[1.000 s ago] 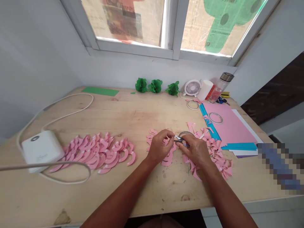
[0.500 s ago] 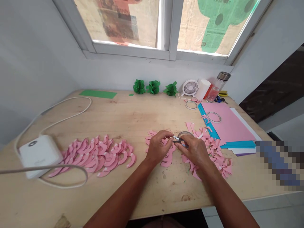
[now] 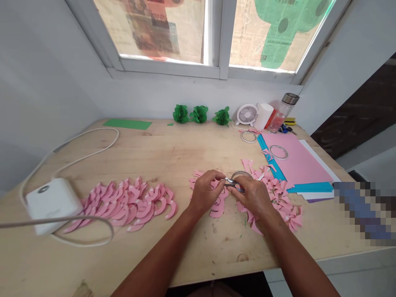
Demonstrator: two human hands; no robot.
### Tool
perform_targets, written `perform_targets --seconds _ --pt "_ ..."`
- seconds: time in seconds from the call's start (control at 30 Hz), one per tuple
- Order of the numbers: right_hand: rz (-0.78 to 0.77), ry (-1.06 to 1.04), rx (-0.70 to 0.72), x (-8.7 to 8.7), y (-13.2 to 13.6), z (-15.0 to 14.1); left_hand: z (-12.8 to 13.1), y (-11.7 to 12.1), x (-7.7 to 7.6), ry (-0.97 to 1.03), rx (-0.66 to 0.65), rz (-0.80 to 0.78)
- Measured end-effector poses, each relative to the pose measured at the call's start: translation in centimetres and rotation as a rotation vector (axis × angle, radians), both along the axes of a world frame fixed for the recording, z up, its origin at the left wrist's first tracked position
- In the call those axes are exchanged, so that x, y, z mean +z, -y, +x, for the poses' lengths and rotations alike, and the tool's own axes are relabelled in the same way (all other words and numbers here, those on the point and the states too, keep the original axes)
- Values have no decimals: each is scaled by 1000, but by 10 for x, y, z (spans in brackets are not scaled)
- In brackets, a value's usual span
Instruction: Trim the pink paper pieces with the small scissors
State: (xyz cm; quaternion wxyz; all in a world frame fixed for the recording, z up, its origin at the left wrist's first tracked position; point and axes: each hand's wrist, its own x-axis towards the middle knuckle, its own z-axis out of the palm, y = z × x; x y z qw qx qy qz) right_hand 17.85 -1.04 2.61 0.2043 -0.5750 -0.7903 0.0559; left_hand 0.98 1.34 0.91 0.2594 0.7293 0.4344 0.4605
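Thumb and fingertips pinched, my left hand (image 3: 204, 190) holds a small white strip (image 3: 227, 179). Close to its right, my right hand (image 3: 254, 194) grips a small pair of dark scissors (image 3: 237, 187). The scissor tips meet the strip at my left fingertips. Below my hands lie curved pink paper pieces (image 3: 217, 210), partly hidden by the left hand. A tape ring (image 3: 240, 175) sits just behind the right hand. Pink paper scraps (image 3: 280, 194) are heaped around and beyond the right wrist.
Overlapping pink paper arcs (image 3: 136, 208) spread at left beside a white power bank (image 3: 52, 202) with a looping cable. Green paper pompoms (image 3: 199, 114), a small fan (image 3: 247, 114) and a glass bottle (image 3: 283, 113) line the wall. Paper sheets (image 3: 297, 165) lie at right.
The view has shifted slightly, so the table's things sit a little differently in frame. My hands stay together at the same place, with the scissor blades looking closer together now.
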Motion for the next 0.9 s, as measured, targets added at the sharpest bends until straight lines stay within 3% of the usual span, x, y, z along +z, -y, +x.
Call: perform_targets --seconds 0.47,0.9 --pt "15 1 5 -1 0 0 -2 -2 0 -57 -15 81" --pt "10 -17 -4 -1 -1 -1 -2 -1 -1 -76 -53 53"
